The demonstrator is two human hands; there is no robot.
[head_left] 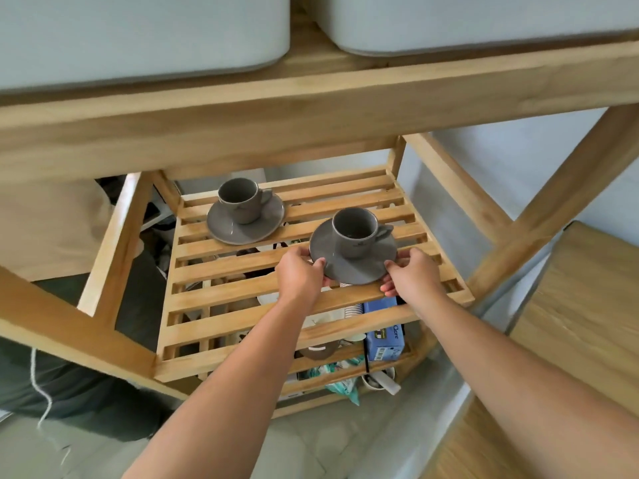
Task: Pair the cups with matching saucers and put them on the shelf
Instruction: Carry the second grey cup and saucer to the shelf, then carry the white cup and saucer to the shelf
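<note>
A grey cup stands upright on a grey saucer over the middle of the slatted wooden shelf. My left hand grips the saucer's left rim and my right hand grips its right rim. Whether the saucer rests on the slats or hovers just above them I cannot tell. Behind it to the left, a second grey cup sits on its own grey saucer on the same shelf, apart from my hands.
A thick wooden top rail with two pale bins overhangs the shelf. A lower shelf holds a blue box and assorted clutter. Diagonal wooden legs flank the shelf. A wooden tabletop lies at the right.
</note>
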